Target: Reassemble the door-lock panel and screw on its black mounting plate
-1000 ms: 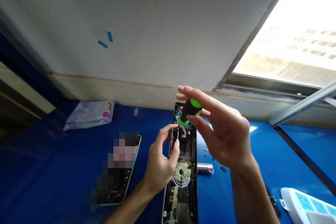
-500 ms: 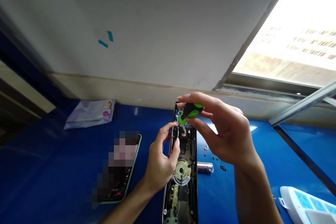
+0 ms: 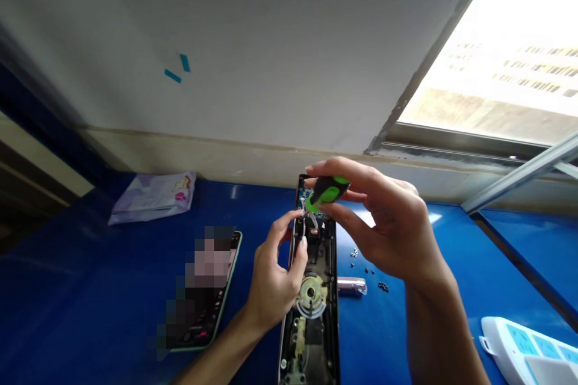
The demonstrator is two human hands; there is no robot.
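Note:
A long, narrow black device casing [image 3: 329,264] lies opened on the blue table, showing a circuit board [image 3: 307,194] at its far end and a round metal mechanism [image 3: 311,295] midway. My right hand [image 3: 383,222] grips a green and black screwdriver [image 3: 332,190] between thumb and fingers, tilted over the board end; its tip is hidden. At the casing's left edge, the thumb and index fingertips of my left hand [image 3: 277,277] press on a thin white wire [image 3: 304,228]. A second, short light cable [image 3: 313,217] runs to a small connector between the hands.
Small loose screws [image 3: 383,286] and a pinkish cylinder [image 3: 352,286] lie right of the casing. A phone [image 3: 212,307] and a lilac packet [image 3: 153,197] are on the left. A white power strip [image 3: 528,349] sits front right; the wall [image 3: 253,72] rises behind.
The view has shifted slightly. The screwdriver handle has turned a little in my right hand. My left hand keeps its place on the wire and casing.

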